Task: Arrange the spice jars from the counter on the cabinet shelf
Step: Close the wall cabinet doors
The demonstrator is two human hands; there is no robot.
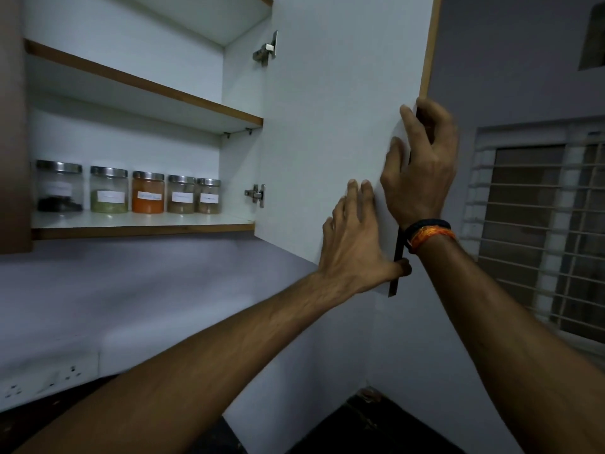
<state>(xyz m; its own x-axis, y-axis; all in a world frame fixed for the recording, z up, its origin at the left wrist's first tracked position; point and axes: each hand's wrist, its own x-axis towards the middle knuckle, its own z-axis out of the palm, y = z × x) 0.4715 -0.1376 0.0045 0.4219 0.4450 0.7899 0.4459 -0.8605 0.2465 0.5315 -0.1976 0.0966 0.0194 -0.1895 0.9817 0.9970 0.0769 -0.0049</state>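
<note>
Both hands are on the open cabinet door [327, 126], which swings out to the right of the cabinet. The right hand [422, 168] grips the door's free edge: its fingers [406, 126] curl round onto the white inner face while the rest of the hand wraps behind the edge. A dark and orange wristband [429, 234] sits on that wrist. The left hand [353, 240] lies just below the right one, fingers straight and spread flat against the inner face, with the thumb hooked at the door's lower edge near the bottom corner.

Well to the left of both sets of fingers, five spice jars [148, 192] stand in a row on the bottom shelf [140, 221] of the cabinet. Each jar is upright, its long axis vertical, metal lid on top and a white label facing out. From the far left: a jar with dark contents [59, 186], one with pale green powder [109, 190], one with orange powder, then two with brownish powder [181, 194], the last [208, 195] nearest the fingers and touching or almost touching its neighbour. The row runs left to right near the back of the shelf.

Two metal hinges [265, 49] join the door to the cabinet side, between the jars and the hands. The shelf above [147, 90] sits higher than the fingers. A barred window [540, 224] is on the wall to the right of the right hand, and a socket strip [49, 378] is on the wall low to the left.
</note>
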